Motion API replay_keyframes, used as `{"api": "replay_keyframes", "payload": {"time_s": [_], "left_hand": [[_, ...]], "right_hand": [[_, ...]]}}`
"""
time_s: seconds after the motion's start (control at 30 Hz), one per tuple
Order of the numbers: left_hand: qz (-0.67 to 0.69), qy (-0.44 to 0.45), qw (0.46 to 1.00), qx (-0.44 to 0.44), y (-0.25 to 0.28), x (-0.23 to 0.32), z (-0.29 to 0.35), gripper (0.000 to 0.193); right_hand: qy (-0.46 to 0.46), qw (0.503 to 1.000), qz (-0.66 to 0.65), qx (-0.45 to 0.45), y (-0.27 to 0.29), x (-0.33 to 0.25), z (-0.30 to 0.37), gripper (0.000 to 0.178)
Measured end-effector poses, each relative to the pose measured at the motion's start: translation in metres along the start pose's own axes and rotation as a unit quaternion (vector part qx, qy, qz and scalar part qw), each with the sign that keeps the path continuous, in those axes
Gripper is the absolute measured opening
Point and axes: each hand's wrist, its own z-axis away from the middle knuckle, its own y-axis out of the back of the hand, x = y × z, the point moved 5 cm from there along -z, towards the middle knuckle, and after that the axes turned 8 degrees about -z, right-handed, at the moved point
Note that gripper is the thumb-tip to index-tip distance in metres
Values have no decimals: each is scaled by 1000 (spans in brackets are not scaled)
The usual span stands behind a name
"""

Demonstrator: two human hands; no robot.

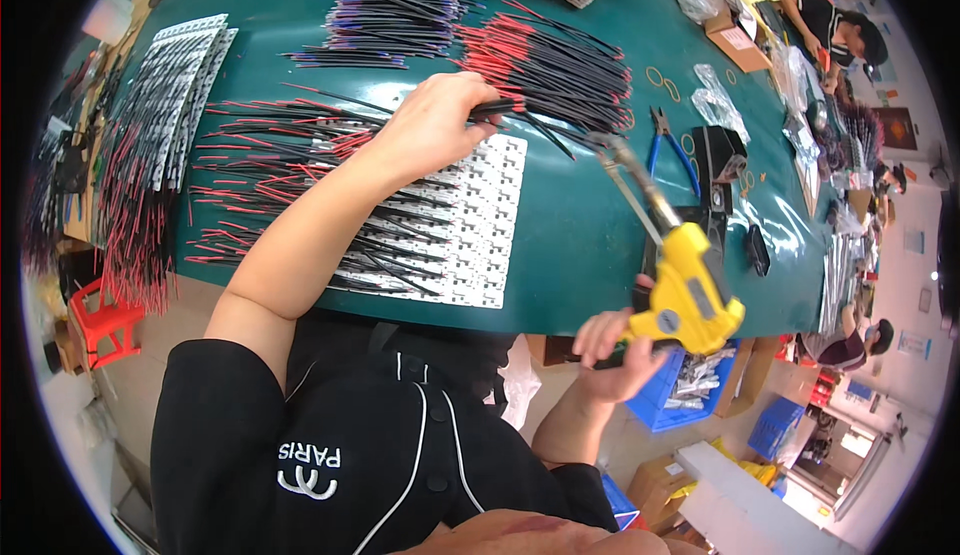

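Observation:
My left hand (432, 123) is closed around a few black wires (548, 135), whose ends stick out to the right over the green table. My right hand (618, 353) grips a yellow soldering gun (688, 290) by its handle. Its metal barrel points up and left, and the tip (602, 143) is close to the wire ends; whether they touch I cannot tell. Under my left forearm lies a white panel of small boards (480, 240), with rows of red-tipped black wires (270, 160) across it. Behind my left hand is a pile of black and red wires (560, 70).
Blue-handled pliers (672, 153) and a black stand (716, 170) are to the right. A purple-tipped wire bundle (395, 15) lies at the back. More wired panels (180, 85) hang over the left edge. A blue crate (662, 405) stands below the table; other people sit far right.

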Motion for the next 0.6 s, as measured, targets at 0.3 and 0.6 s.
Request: {"api": "replay_keyframes", "payload": {"time_s": [0.3, 0.6], "left_hand": [[-55, -2, 998, 8, -12, -12, -2, 17], [-32, 4, 999, 2, -17, -17, 0, 17]], "right_hand": [[188, 982, 20, -28, -7, -66, -15, 60], [-61, 997, 37, -19, 1, 70, -3, 57]]}}
